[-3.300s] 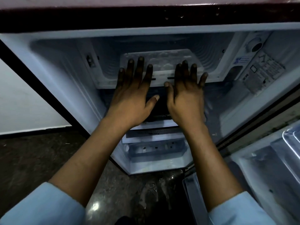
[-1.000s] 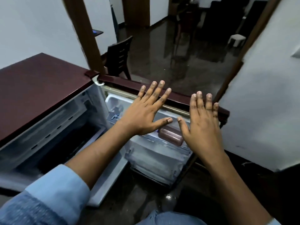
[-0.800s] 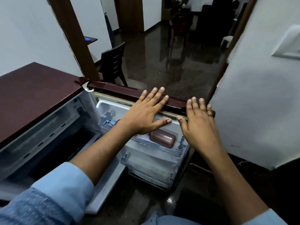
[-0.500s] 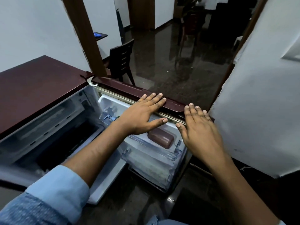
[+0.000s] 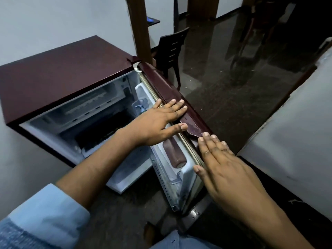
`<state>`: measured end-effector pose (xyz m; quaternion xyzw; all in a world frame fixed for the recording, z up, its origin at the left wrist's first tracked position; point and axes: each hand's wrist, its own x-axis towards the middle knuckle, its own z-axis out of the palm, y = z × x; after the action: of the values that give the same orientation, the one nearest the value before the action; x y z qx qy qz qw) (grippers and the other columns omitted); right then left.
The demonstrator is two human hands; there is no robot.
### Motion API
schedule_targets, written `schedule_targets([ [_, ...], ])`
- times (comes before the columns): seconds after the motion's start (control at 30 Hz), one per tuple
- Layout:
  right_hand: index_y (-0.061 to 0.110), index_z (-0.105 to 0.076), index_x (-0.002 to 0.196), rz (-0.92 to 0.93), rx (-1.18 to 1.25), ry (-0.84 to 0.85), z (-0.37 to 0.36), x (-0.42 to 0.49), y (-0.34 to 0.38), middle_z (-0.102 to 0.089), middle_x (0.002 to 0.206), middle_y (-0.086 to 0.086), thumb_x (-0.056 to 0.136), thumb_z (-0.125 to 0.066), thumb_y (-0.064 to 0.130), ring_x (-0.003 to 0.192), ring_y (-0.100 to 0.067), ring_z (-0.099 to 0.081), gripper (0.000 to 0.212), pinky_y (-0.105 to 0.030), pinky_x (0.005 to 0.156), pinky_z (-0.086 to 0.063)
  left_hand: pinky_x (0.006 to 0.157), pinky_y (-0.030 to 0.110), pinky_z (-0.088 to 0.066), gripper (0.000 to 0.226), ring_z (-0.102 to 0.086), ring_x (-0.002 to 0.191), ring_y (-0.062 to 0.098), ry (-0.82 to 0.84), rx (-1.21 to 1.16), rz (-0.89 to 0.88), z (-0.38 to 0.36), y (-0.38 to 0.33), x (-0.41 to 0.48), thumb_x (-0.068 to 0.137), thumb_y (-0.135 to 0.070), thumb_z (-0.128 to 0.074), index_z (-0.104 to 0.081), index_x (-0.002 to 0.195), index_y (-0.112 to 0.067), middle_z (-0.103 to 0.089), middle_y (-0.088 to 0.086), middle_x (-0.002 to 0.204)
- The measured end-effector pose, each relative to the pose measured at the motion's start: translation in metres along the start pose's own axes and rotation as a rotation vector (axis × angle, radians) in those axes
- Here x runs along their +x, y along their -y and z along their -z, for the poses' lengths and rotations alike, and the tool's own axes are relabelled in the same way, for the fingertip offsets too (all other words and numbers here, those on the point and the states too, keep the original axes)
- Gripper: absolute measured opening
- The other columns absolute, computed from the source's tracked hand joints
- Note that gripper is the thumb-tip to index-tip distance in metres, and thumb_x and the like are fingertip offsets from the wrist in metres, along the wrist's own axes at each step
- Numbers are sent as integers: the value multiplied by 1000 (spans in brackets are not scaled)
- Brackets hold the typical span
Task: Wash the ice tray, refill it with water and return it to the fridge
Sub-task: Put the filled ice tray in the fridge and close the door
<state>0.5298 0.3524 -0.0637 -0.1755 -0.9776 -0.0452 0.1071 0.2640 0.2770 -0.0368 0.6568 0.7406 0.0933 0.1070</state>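
Both hands are flat, fingers straight, gripping nothing: the left hand point(image 5: 156, 126) lies across the top edge of the half-open fridge door point(image 5: 170, 90), and the right hand point(image 5: 228, 169) is just beside it at the door's free corner. To the left of the left hand the fridge point(image 5: 62, 69) gapes, the ice tray not discernible in its dim interior. Beyond the fingertips lies open floor point(image 5: 224, 83), and a wall point(image 5: 296, 141) stands near the right hand's outer side.

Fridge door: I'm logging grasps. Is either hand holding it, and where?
Nothing is held: left hand and right hand lie flat, fingers straight, on the fridge door's top edge.
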Motion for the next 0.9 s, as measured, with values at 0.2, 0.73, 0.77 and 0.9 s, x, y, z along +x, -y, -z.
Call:
schedule_targets([
  [0.2,10,-33,160,203,189,23,1,-1,34,-29,168,-8,112,-27,49,156,-21,-26,63,-34,121,-16,131,50,4,70,3,161,11,3,41,90,6,11,-44,107,-61,-16,-16,167,-25,-5,-5,175],
  [0.73,16,-28,163,690,391,51,-19,70,121,-23,171,0,113,-20,50,160,-13,-7,61,-33,126,-11,131,46,6,78,11,161,19,-78,170,416,28,77,-148,104,-65,-12,-12,168,-20,-1,-2,175],
  [0.77,16,-29,163,714,401,45,-21,76,127,-24,170,0,113,-21,50,160,-13,-8,61,-32,126,-11,131,48,6,78,12,161,19,-90,171,436,30,92,-159,104,-65,-11,-12,168,-20,-1,-2,175],
  [0.9,14,-32,162,771,418,3,-29,96,149,-25,170,-1,113,-24,50,160,-15,-11,61,-31,127,-9,130,48,10,64,13,161,21,-138,108,475,44,145,-199,112,-50,-25,-13,168,-20,0,0,175],
])
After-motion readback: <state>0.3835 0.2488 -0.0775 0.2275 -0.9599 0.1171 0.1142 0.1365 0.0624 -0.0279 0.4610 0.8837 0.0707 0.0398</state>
